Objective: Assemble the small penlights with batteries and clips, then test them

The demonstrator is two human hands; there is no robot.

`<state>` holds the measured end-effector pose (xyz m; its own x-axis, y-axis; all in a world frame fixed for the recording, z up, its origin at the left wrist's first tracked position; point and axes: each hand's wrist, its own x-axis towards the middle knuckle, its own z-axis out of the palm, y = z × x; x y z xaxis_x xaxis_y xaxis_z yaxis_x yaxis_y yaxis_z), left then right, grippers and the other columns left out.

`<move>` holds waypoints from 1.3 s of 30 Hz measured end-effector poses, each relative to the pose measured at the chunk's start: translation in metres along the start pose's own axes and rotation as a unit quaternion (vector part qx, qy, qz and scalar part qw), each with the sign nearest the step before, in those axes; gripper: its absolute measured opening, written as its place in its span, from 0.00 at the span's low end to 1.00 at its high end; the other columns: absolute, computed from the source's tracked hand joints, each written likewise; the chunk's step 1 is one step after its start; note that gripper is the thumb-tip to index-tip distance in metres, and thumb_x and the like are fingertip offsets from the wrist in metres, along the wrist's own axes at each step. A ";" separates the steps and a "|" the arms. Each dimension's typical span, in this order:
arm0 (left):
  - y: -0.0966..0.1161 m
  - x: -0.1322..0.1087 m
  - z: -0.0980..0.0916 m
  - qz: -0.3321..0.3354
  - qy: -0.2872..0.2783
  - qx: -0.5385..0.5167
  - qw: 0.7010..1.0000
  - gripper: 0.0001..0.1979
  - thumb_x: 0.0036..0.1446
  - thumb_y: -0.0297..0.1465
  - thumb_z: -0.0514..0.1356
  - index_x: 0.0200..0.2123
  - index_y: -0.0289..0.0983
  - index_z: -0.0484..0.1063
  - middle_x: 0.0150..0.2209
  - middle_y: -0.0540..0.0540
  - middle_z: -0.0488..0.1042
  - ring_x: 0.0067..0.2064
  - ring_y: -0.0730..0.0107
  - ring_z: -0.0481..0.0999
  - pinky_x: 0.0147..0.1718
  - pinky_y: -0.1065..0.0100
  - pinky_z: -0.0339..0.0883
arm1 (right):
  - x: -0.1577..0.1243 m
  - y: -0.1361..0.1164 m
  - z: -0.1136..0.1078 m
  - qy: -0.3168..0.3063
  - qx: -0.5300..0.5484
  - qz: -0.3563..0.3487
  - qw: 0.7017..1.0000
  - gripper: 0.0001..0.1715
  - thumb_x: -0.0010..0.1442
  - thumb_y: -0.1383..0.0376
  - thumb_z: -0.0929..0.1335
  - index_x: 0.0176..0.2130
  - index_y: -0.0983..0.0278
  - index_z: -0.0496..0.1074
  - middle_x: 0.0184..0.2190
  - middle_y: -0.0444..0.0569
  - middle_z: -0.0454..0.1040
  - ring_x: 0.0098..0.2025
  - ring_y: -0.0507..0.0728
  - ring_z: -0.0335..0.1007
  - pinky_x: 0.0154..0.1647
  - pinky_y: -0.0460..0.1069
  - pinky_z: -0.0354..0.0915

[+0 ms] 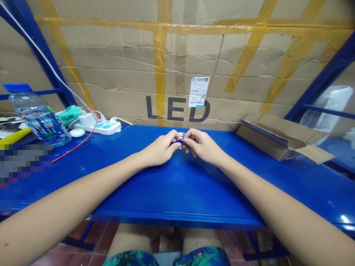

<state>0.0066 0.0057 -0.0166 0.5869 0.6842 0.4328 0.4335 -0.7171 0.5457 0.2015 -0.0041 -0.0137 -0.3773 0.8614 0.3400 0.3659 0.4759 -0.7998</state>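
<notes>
As left hand [161,149] and right hand [202,146] pinch a part [179,141], carton [277,140] sits aside.

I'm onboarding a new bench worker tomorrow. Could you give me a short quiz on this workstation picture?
1. True or false: the left hand and right hand both pinch one small purple-and-metal part at the blue table.
2. What lies near the table's right end? A) a toolbox B) an open cardboard box C) a bucket
3. Which word is printed in large letters on the cardboard wall behind the table?

Key: 1 true; 2 B; 3 LED.
</notes>
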 end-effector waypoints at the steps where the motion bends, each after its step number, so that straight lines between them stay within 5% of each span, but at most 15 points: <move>1: 0.000 0.000 0.000 0.001 -0.002 -0.001 1.000 0.04 0.66 0.31 0.51 0.40 0.38 0.64 0.39 0.47 0.76 0.40 0.66 0.75 0.40 0.65 0.66 | 0.000 0.000 -0.001 -0.008 -0.034 -0.018 0.999 0.10 0.66 0.63 0.62 0.32 0.63 0.64 0.26 0.46 0.72 0.24 0.51 0.67 0.23 0.45 0.60; 8: 0.001 -0.001 -0.003 0.009 -0.011 0.044 0.999 0.04 0.66 0.32 0.53 0.41 0.39 0.66 0.39 0.47 0.77 0.40 0.64 0.76 0.39 0.64 0.65 | -0.003 -0.001 -0.009 -0.036 -0.187 -0.123 0.974 0.14 0.67 0.66 0.60 0.30 0.64 0.66 0.24 0.45 0.70 0.27 0.51 0.64 0.32 0.47 0.58; 15: 0.007 -0.003 -0.009 0.065 -0.006 0.098 0.993 0.03 0.63 0.29 0.55 0.41 0.39 0.64 0.37 0.47 0.75 0.38 0.65 0.74 0.36 0.65 0.64 | -0.003 -0.004 -0.005 -0.044 -0.109 -0.076 0.990 0.16 0.67 0.65 0.61 0.26 0.63 0.63 0.19 0.42 0.67 0.23 0.51 0.64 0.29 0.47 0.58; 22: 0.011 0.000 -0.005 0.047 0.048 0.099 0.993 0.09 0.67 0.31 0.50 0.38 0.37 0.68 0.37 0.45 0.75 0.39 0.65 0.74 0.40 0.64 0.66 | -0.003 -0.006 -0.007 -0.026 -0.130 -0.083 0.988 0.14 0.67 0.65 0.61 0.29 0.64 0.66 0.20 0.42 0.67 0.25 0.52 0.64 0.30 0.47 0.58; 28: 0.007 0.002 -0.005 0.058 0.025 0.147 0.987 0.13 0.67 0.32 0.50 0.35 0.35 0.72 0.38 0.41 0.75 0.42 0.61 0.74 0.44 0.60 0.67 | -0.002 -0.004 -0.011 -0.034 -0.185 -0.130 0.974 0.13 0.64 0.69 0.62 0.28 0.64 0.67 0.21 0.44 0.69 0.29 0.53 0.63 0.33 0.47 0.56; 35: 0.009 -0.003 -0.003 0.061 0.018 0.104 0.993 0.03 0.63 0.30 0.56 0.35 0.38 0.67 0.33 0.48 0.75 0.33 0.68 0.73 0.34 0.67 0.63 | -0.003 -0.006 -0.010 -0.050 -0.164 -0.103 0.980 0.14 0.63 0.69 0.61 0.25 0.64 0.65 0.20 0.43 0.67 0.27 0.52 0.60 0.31 0.47 0.53; 39: 0.010 -0.006 -0.001 0.096 0.001 0.116 0.989 0.04 0.63 0.28 0.54 0.34 0.38 0.65 0.34 0.47 0.74 0.35 0.68 0.73 0.36 0.67 0.63 | -0.003 -0.007 -0.010 -0.071 -0.177 -0.105 0.976 0.13 0.61 0.70 0.62 0.26 0.64 0.67 0.20 0.43 0.67 0.27 0.52 0.60 0.31 0.47 0.52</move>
<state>0.0068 -0.0054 -0.0126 0.6720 0.5321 0.5150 0.4589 -0.8451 0.2744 0.2087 -0.0084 -0.0040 -0.5802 0.7175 0.3856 0.5296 0.6919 -0.4906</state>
